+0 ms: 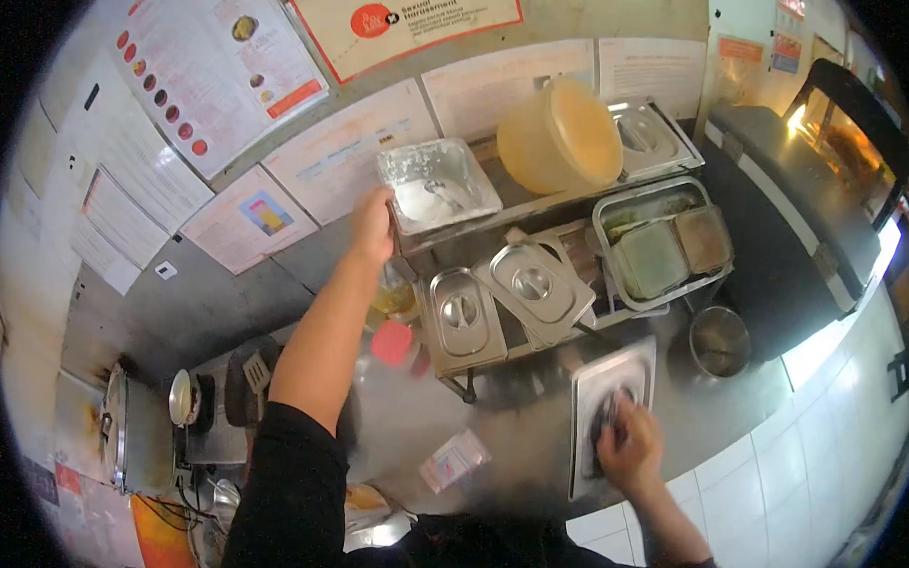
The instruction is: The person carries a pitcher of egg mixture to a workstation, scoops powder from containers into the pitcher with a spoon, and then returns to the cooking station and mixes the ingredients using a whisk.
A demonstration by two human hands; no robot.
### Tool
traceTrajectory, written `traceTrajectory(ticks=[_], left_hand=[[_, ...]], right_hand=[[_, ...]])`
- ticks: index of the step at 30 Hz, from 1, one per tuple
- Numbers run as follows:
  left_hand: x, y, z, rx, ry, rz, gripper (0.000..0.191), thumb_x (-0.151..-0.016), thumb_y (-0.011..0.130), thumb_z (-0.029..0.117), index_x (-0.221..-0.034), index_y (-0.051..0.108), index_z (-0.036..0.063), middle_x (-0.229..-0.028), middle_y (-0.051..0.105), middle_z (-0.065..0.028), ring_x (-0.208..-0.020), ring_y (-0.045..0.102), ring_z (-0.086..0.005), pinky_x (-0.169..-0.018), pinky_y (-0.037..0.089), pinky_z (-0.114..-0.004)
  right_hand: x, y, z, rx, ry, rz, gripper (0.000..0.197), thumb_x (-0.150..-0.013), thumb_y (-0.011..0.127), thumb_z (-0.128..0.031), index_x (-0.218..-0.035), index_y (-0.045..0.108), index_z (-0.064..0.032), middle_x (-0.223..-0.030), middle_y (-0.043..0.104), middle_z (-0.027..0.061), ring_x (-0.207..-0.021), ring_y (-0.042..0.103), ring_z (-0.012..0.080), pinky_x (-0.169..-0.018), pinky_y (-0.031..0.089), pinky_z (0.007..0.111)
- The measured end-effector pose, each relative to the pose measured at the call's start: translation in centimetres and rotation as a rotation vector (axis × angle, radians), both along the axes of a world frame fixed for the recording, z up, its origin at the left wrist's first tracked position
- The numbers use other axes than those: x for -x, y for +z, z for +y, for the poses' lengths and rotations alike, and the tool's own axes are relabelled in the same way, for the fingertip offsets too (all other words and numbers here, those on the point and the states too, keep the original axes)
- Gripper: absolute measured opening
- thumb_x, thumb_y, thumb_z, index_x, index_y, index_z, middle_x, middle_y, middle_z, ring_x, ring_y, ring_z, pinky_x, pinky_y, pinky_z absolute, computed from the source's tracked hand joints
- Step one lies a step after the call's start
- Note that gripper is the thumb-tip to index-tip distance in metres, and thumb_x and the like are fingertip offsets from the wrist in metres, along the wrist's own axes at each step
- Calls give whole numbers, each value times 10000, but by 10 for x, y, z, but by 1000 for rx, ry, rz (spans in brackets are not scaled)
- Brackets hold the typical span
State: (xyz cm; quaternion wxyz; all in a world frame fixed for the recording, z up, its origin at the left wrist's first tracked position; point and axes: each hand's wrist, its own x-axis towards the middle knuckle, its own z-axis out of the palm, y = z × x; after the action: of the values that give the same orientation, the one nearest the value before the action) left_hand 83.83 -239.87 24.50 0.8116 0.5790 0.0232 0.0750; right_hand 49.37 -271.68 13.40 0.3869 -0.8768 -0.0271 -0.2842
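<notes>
My left hand point(375, 225) grips the left edge of a square metal pan point(439, 184) that has white powder and what looks like a scoop inside. The pan is at the left end of a raised metal shelf. By its knob, my right hand point(629, 444) holds a rectangular stainless steel lid point(613, 410), tilted above the metal counter. Below the shelf, one lidded container point(465, 314) stands beside a steel lid point(533, 283) lying askew. A small printed packet point(454, 460) lies on the counter between my arms.
A yellowish plastic tub point(561, 137) stands tilted on the shelf beside a lidded steel pan point(651, 137). A metal tray point(662, 242) of containers is at the right, with a round metal pot point(720, 342) near it. A large black box point(787, 220) borders the counter. Pans and a large pot point(119, 430) occupy the left.
</notes>
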Motion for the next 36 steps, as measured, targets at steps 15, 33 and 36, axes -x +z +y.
traceTrajectory(ticks=[15, 33, 36], left_hand=[[119, 71, 79, -1243, 366, -144, 181, -850, 568, 156, -978, 535, 32, -802, 657, -104, -706, 624, -173, -658, 465, -313], [567, -142, 259, -790, 994, 371, 106, -875, 574, 139, -916, 565, 41, -820, 597, -29, -743, 530, -115, -687, 428, -256], [609, -183, 254, -780, 896, 415, 138, -867, 578, 157, -902, 555, 25, -831, 575, -52, -762, 539, -138, -688, 439, -278]], right_hand=[[-307, 152, 167, 366, 252, 171, 306, -806, 521, -201, -1026, 631, -19, -963, 640, 221, -929, 614, 370, -821, 485, 445], [4, -11, 308, 110, 1322, 774, 552, -744, 729, -307, -1165, 523, -15, -1085, 571, 166, -1019, 559, 302, -893, 437, 392], [47, -43, 327, -77, 1345, 649, 645, -735, 740, -350, -1213, 470, -12, -1100, 552, 169, -1019, 543, 301, -906, 430, 400]])
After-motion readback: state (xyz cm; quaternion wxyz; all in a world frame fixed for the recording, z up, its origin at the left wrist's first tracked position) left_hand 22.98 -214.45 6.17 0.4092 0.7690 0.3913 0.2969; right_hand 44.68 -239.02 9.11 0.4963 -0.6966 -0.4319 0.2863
